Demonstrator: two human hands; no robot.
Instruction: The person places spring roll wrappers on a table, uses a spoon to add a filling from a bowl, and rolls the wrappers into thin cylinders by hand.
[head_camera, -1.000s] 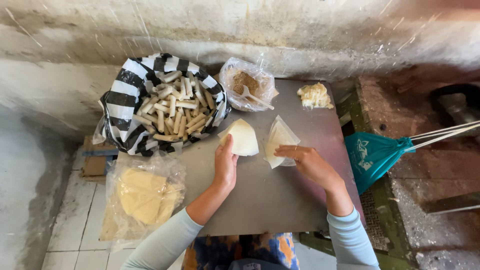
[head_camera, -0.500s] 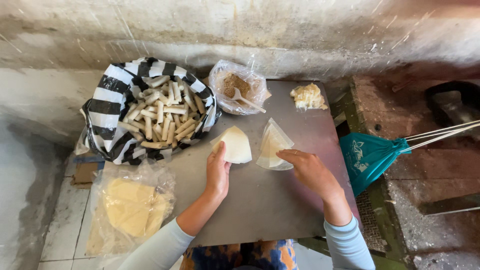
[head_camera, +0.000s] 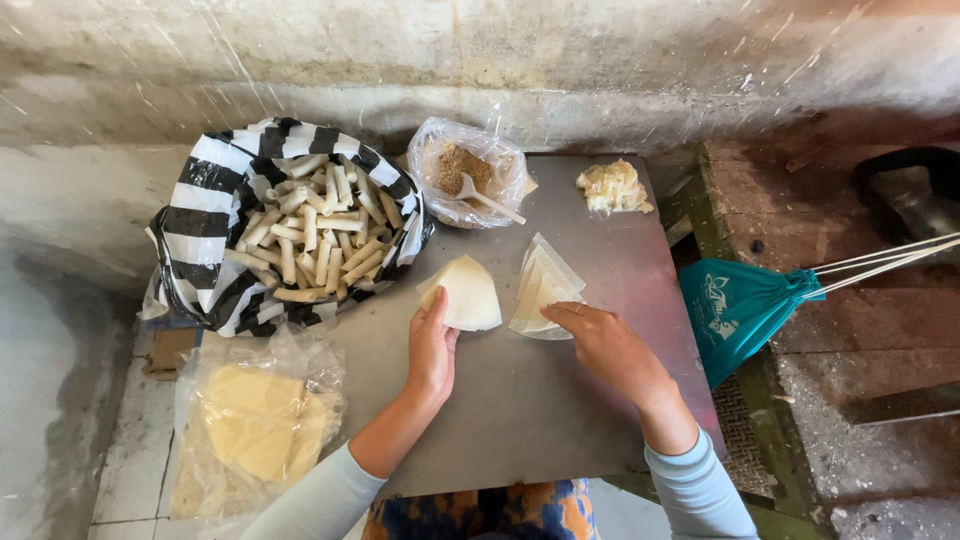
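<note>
Mid-bench (head_camera: 520, 420), the left hand (head_camera: 432, 350) pinches a single wrapper (head_camera: 462, 293). The right hand (head_camera: 605, 345) rests fingertips, loosely open, on the wrapper stack (head_camera: 542, 285) beside it.

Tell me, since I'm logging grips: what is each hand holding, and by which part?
Left hand holds a folded wrapper by its lower left edge. Right hand fingers rest on the wrapper stack's near edge.
</note>
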